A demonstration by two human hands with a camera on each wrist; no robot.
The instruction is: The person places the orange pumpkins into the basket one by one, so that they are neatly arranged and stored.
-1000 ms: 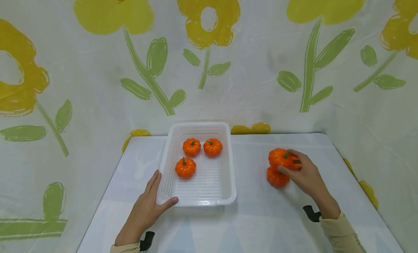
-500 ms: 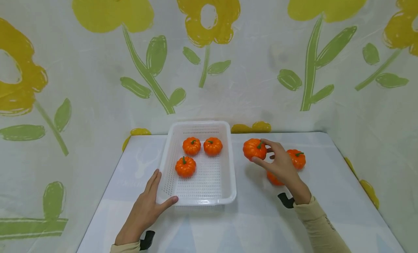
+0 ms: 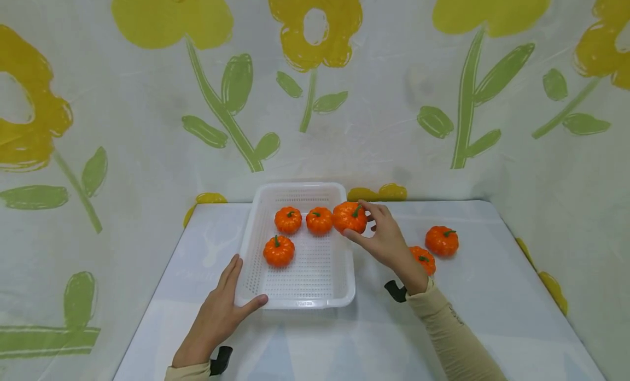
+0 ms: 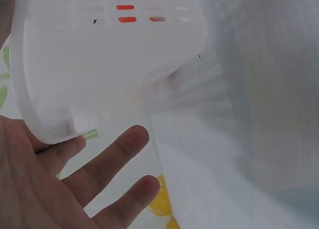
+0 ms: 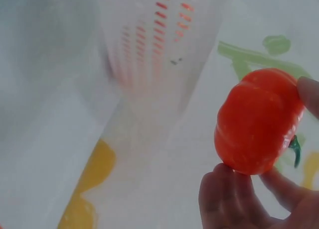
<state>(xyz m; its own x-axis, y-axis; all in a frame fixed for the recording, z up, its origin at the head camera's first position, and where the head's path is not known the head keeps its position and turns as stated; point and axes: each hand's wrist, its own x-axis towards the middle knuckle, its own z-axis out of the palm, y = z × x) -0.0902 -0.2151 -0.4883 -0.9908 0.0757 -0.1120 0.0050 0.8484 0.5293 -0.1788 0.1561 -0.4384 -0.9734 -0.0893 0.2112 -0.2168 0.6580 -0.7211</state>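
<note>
Brings one toy pumpkin (image 3: 347, 218) farther left to the plastic basket (image 3: 320, 303), pinched in the right-hand grip (image 3: 386, 238), with left-hand grip (image 3: 220, 311) unclenched, three pumpkins (image 3: 279, 253) inside and two others (image 3: 440, 241) left on the desk (image 3: 364, 343).

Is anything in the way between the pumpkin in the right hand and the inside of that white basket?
Only the basket's right rim, which the held pumpkin overlaps in the head view; its clearance is hard to judge. Another pumpkin sits just inside, left of it.
</note>
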